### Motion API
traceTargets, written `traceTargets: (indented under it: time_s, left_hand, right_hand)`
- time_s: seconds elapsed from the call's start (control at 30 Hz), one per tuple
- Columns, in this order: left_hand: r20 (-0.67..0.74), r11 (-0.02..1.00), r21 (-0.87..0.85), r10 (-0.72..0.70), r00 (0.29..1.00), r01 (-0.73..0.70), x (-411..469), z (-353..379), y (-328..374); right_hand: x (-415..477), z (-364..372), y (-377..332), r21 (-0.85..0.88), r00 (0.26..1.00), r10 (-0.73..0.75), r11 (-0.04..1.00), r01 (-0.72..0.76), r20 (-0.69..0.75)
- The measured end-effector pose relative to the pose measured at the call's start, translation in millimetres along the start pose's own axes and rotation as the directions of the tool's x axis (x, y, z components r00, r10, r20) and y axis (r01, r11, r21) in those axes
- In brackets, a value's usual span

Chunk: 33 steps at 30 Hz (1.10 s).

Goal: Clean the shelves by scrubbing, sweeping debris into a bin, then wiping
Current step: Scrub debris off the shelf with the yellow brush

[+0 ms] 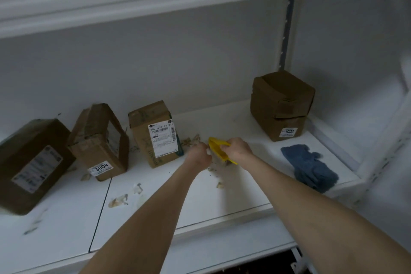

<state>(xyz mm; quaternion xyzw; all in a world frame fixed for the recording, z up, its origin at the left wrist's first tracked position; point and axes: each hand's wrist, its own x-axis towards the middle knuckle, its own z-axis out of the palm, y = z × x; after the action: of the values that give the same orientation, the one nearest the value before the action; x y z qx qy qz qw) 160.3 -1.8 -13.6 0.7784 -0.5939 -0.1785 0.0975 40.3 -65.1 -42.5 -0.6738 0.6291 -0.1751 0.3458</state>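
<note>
Single head view, looking forward and down, close over white shelf (200, 202); upper shelf overhead.

Dim, cool, flat light with soft shadows; slightly blurred throughout, with wide-angle bending at the edges.

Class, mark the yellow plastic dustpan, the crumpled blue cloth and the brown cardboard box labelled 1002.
yellow plastic dustpan (215, 145), head view, on its upper edge
crumpled blue cloth (308, 165), head view, its middle
brown cardboard box labelled 1002 (280, 104), head view, front face
</note>
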Motion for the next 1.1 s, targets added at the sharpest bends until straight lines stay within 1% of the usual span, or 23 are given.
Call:
traceTargets:
  time_s: [0.07, 0.13, 0.23, 0.3, 0.43, 0.5, 0.6, 0.7, 0.8, 0.97, 1.03, 1.1]
  left_hand:
    - [-0.006, 1.0, -0.024, -0.001, 1.0, 0.001, -3, 0, -1]
    - [-0.013, 0.999, -0.048, 0.007, 1.0, -0.007, -5, -1, -1]
    - [-0.015, 0.996, -0.083, 0.025, 1.0, -0.027, 0, -4, 0]
    - [-0.012, 0.994, -0.099, 0.043, 0.999, -0.044, 6, -7, 2]
    - [-0.027, 0.989, -0.115, 0.088, 0.996, -0.091, 21, -8, 4]
    - [-0.033, 0.988, -0.11, 0.101, 0.994, -0.104, 29, -7, 2]
    - [-0.048, 0.986, -0.122, 0.111, 0.993, -0.116, 41, -5, -4]
    - [-0.052, 0.986, -0.129, 0.1, 0.994, -0.106, 47, -2, -12]
    - [-0.047, 0.988, -0.113, 0.096, 0.994, -0.101, 48, -1, -20]
    - [-0.048, 0.992, -0.124, 0.029, 0.998, -0.035, 39, -6, -30]
    - [-0.042, 0.991, -0.135, 0.002, 0.999, -0.008, 33, -5, -31]
    - [-0.026, 0.991, -0.131, -0.027, 0.999, 0.023, 24, -6, -29]
  right_hand:
    - [4, -10, 0, 0.112, 0.995, 0.026, 0.994, -0.015, -0.101]
    - [10, -22, 1, 0.224, 0.984, 0.05, 0.975, -0.011, -0.171]
    - [21, -39, -2, 0.371, 0.97, 0.119, 0.928, -0.033, -0.211]
    - [33, -46, -2, 0.411, 0.961, 0.156, 0.91, -0.049, -0.23]
    - [65, -40, 2, 0.41, 0.958, 0.187, 0.908, -0.085, -0.216]
    - [75, -36, -1, 0.379, 0.953, 0.194, 0.92, -0.095, -0.232]
    - [93, -30, -8, 0.319, 0.953, 0.174, 0.943, -0.088, -0.249]
    - [109, -27, -14, 0.304, 0.953, 0.155, 0.95, -0.071, -0.261]
    - [118, -24, -15, 0.252, 0.975, 0.12, 0.965, -0.07, -0.188]
    - [98, -9, -20, 0.251, 0.999, 0.045, 0.967, -0.041, -0.012]
    - [78, -3, -24, 0.234, 1.0, 0.007, 0.972, -0.01, 0.016]
    - [58, 5, -27, 0.176, 0.998, -0.048, 0.983, 0.041, 0.038]
